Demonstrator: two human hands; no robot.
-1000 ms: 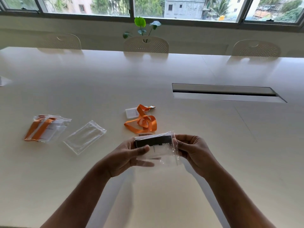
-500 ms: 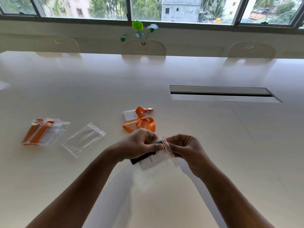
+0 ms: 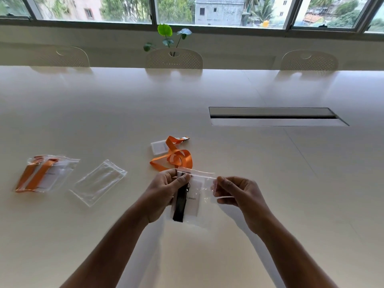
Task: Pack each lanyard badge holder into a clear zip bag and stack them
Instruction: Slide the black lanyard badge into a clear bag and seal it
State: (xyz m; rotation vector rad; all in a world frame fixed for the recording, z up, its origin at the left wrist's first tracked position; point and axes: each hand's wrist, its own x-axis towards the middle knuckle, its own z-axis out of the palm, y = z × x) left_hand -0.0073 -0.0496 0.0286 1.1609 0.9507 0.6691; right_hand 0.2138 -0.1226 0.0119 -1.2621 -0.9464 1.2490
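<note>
The left hand [image 3: 166,192] and the right hand [image 3: 234,192] are each pinching a top corner of the clear zip bag [image 3: 195,196] holding the black-strapped white badge holder [image 3: 187,201] above the table; sealing seems to be in hand, and next needs sliding pressure along the zip

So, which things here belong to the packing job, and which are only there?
Job: clear zip bag with black lanyard badge holder, held by both hands; loose orange lanyard badge holder; empty clear zip bag; packed orange bags.
Not job: green plant; white chairs.
</note>
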